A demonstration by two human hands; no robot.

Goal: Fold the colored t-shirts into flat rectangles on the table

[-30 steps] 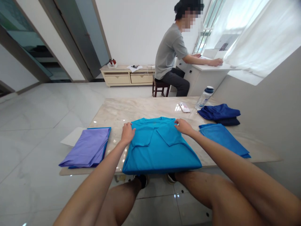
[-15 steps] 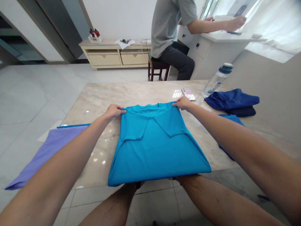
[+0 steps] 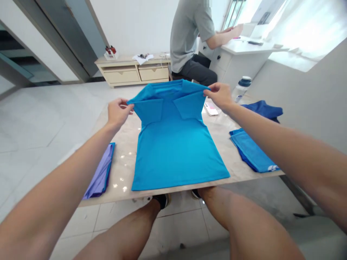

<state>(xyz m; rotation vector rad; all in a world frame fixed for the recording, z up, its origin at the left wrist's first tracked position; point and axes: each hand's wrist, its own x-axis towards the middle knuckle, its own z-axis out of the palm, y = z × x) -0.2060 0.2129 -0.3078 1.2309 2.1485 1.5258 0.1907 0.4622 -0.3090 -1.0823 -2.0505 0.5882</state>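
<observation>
A bright blue T-shirt is stretched between my two hands, its sleeves folded in over the body. My left hand pinches one shoulder corner, and my right hand pinches the other. The collar end is lifted off the marble-patterned table, while the lower part lies flat with its hem close to the near edge. Beyond my left forearm sits a folded purple garment with blue cloth under it. Near my right forearm are folded blue garments, the top one bearing a white mark.
Behind my right hand stand a water bottle and a phone. Dark blue clothing lies at the table's right side. A person in a grey shirt sits at a white desk. A low cabinet lines the wall.
Both hands have risen and moved farther away, lifting the shirt's collar end off the table. The hem has slid back from hanging over the near edge onto the tabletop. The camera view has shifted.
</observation>
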